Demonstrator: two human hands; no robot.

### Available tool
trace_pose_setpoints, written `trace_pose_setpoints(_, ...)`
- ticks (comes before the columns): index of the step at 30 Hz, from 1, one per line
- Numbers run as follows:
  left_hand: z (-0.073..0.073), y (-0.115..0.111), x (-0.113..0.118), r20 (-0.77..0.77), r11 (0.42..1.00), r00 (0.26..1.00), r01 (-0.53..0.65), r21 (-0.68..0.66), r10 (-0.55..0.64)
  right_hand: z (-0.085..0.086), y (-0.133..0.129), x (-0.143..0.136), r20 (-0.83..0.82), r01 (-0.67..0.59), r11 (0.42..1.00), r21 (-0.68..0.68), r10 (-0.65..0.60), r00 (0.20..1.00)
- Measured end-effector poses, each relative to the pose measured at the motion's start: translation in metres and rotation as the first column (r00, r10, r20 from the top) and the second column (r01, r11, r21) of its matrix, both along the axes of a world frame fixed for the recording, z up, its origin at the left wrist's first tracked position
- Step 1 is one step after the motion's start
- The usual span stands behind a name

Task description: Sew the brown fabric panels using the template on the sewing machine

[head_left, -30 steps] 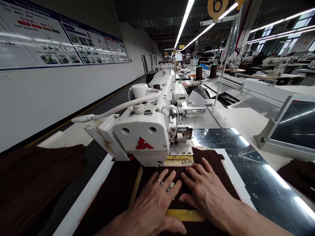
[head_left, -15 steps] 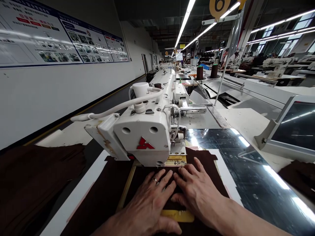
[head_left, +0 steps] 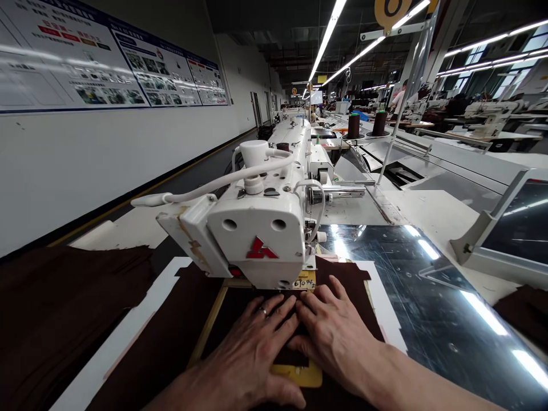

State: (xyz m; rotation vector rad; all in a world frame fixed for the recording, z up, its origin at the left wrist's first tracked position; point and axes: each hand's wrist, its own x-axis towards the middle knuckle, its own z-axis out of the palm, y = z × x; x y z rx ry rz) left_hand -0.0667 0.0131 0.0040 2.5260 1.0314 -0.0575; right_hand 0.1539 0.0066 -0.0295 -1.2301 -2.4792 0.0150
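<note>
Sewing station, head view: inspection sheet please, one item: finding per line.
Surface: glossy plate, light glare on it.
Work: brown fabric with a yellow frame, at the machine head.
Clutter: dark cloth pile at left; more cloth at right edge.
Hands: left hand and right hand palm down, fingers spread, nothing gripped.
Cables: white hose over the machine head.
Surroundings: wall boards left, screen right, person far off.
</note>
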Motion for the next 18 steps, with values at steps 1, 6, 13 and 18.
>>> trace_pose_setpoints(1,-0.002,0.0,-0.002,0.012,1.0,1.0,0.008,0.013,-0.008,0.001,0.001,-0.002,0.0,-0.006,1.0,0.003,0.006,1.0)
trace_pose_setpoints(6,-0.01,0.003,-0.012,0.019,0.998,1.0,0.001,0.059,-0.002,0.006,0.004,-0.01,-0.009,-0.024,1.0,-0.012,0.024,1.0)
trace_pose_setpoints(13,0.001,0.005,-0.021,-0.052,0.999,0.998,0.02,0.044,-0.018,0.005,0.001,-0.009,-0.179,-0.088,0.994,-0.062,0.076,0.981)
trace_pose_setpoints(18,-0.007,0.007,-0.038,-0.05,0.997,0.999,0.019,0.076,-0.015,0.007,-0.007,-0.008,-0.252,-0.12,0.991,-0.054,0.102,0.962)
